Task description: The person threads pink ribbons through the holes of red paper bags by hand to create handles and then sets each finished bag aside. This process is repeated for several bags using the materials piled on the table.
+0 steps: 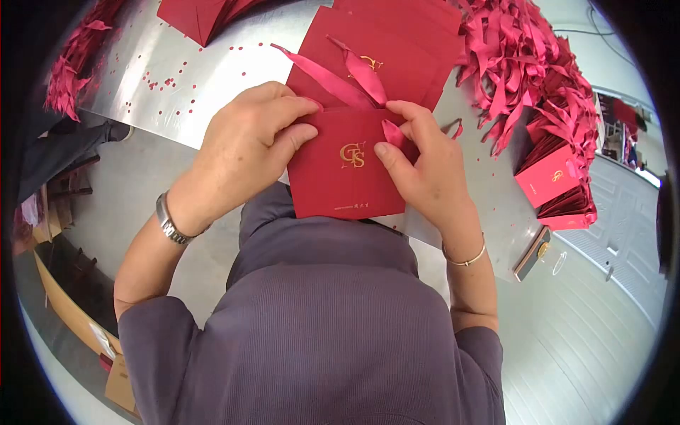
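A red paper gift bag (340, 185) with a gold monogram is held upright at the table's front edge, just before my body. At its top left edge, my left hand (248, 138) pinches the bag between thumb and fingers. My right hand (433, 159) grips the top right side, its thumb on the front face, and a short ribbon end (394, 133) shows beside those fingers. Two pink ribbon ends (322, 76) stick up from behind the bag's top edge. Beyond lies a stack of flat red bags (411, 53); my hands hide part of the held bag's rim.
On the right, a large heap of pink ribbons (506, 64) hangs over finished-looking red bags (549, 177). A phone (531, 253) lies at the table's right edge. Small red paper dots (166, 83) dot the metal table (134, 67). More red bags (195, 21) stand at the back left.
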A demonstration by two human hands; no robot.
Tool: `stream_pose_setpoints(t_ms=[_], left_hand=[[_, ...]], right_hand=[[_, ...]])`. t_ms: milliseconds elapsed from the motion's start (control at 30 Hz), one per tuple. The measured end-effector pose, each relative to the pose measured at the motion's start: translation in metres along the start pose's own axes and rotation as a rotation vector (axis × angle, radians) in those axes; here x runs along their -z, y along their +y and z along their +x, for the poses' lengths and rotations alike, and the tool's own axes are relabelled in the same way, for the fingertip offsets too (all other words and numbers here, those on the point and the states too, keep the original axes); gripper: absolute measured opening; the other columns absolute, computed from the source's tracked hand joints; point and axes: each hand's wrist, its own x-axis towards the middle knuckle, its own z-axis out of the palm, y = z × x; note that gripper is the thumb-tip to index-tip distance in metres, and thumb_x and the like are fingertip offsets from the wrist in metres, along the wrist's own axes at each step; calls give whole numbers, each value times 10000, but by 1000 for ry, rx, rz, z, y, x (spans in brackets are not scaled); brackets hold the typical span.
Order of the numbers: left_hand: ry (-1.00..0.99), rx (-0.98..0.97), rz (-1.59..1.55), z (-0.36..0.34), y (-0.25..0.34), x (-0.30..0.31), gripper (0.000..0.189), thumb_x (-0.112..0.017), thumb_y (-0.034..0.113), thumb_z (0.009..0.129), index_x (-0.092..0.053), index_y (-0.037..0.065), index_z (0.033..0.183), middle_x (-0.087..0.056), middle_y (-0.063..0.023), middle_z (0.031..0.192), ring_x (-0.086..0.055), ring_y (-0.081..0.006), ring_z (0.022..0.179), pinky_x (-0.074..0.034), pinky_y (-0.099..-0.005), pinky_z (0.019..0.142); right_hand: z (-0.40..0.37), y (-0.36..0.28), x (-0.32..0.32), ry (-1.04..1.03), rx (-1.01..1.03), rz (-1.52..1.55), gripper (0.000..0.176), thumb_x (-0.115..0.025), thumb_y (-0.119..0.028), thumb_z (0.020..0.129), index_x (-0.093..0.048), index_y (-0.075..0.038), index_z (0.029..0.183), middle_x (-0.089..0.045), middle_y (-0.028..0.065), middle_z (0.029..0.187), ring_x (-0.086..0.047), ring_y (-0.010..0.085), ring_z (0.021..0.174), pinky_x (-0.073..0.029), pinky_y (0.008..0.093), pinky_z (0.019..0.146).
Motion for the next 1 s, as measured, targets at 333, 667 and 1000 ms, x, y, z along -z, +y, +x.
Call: stream_pose_setpoints(t_ms=[333,667,1000], left_hand=[[94,-147,7,-5,-3,-20,323,-680,-64,778,-673,24,1089,-625,-98,985,-625,-236,810,-513,-286,681],[24,61,-272,2,2,-17,242,-682,-27,776,-661,18,1013,-637,-113,936,-639,-261,857,-516,-325,752],[148,5,-188,-5,-1,-22,218,-686,-27,781,-676,18,994,-645,-108,961,-641,-256,869,-523,-323,765]], right_hand=[[-80,43,50,49,-180,146,340,-681,-51,819,-637,-52,1156,-676,95,866,-638,169,721,-495,293,639],[-135,57,62,340,-396,528,129,-648,33,860,-633,-3,983,-636,7,831,-548,74,750,-449,229,699],[-124,58,58,536,-21,860,117,-648,-25,892,-614,1,1000,-591,108,944,-541,182,834,-454,314,789]])
